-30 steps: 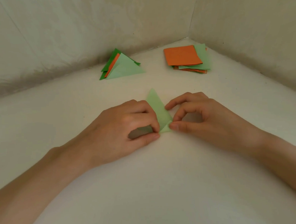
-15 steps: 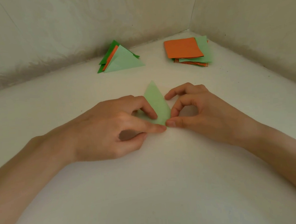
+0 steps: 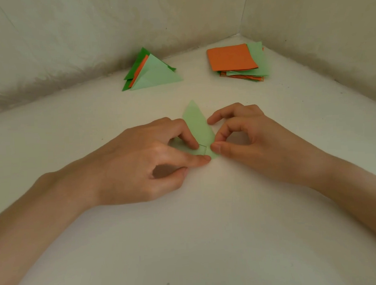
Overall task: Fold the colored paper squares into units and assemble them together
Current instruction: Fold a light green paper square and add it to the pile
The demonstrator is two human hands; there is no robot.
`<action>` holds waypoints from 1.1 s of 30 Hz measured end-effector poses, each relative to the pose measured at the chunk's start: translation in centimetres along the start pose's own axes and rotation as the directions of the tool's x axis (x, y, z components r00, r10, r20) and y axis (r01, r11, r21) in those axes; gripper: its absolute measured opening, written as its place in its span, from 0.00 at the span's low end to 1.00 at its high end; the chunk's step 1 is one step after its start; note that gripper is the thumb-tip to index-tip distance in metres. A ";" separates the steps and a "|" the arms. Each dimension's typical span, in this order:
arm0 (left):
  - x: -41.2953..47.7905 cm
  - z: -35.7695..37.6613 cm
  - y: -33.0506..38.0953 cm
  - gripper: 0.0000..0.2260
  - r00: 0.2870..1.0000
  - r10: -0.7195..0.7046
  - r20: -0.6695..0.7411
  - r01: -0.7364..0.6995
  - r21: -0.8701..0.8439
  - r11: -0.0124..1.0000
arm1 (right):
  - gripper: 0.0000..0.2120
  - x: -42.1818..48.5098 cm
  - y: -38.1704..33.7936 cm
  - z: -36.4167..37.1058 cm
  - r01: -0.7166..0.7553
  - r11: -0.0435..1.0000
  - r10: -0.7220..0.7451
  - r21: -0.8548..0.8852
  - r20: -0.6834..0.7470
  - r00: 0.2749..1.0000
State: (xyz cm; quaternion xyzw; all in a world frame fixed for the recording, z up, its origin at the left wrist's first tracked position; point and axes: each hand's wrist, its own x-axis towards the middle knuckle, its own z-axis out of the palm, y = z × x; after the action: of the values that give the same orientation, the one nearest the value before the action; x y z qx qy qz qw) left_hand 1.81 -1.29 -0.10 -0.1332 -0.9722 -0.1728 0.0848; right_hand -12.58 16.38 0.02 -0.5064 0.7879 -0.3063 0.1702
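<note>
Pale green paper (image 3: 198,128), narrowed to a pointed kite shape, lay flat on the bench (image 3: 210,240) between our 2 hands in the head view, its tip aimed at the far corner. Our left grip (image 3: 140,165) bore down on the paper's near end with 2 fingertips (image 3: 204,158), pinning what looked like a small folded flap. The thumb sat off the sheet, so nothing was enclosed.

Our right grip (image 3: 255,138) had thumb and curled forefinger at the paper's right edge, and we could not tell whether they nipped it or only braced it.

We judged this a creasing step. The flap's edges needed matching before any pressure, then 1 firm pass of a fingertip along the fold while the other hand stopped the sheet swivelling. Thin paper would skew easily.

Behind, well apart, sat a pile of folded units (image 3: 154,75) on the left and a stack of orange and green squares (image 3: 232,58) on the right, so many sheets were not yet folded.
</note>
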 end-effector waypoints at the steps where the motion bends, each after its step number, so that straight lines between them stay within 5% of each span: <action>1: 0.0 0.0 0.0 0.16 1.000 0.003 0.001 -0.003 0.004 1.000 | 0.04 0.0 -0.1 0.0 0.007 1.000 -0.007 -0.008 -0.002 1.000; 18: -0.1 0.1 0.3 0.17 0.999 0.051 -0.013 -0.049 0.123 0.991 | 0.08 -0.1 0.7 0.4 0.124 0.977 -0.124 -0.176 0.013 0.992; 25: 0.0 0.1 0.7 0.17 0.999 0.044 0.001 -0.044 0.188 0.981 | 0.17 -0.2 0.4 -0.8 0.040 0.998 -0.043 0.038 0.101 0.994; 33: -0.1 -0.3 1.9 0.17 0.999 0.035 0.026 -0.040 0.248 0.968 | 0.04 0.3 0.5 0.9 0.074 0.981 -0.080 -0.180 -0.023 0.997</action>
State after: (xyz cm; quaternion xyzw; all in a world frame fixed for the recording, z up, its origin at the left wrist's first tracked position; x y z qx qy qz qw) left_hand 2.53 0.29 0.74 -0.1416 -0.9844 -0.0464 0.0936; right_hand -12.52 15.93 -0.95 -0.5451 0.7945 -0.2481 0.1002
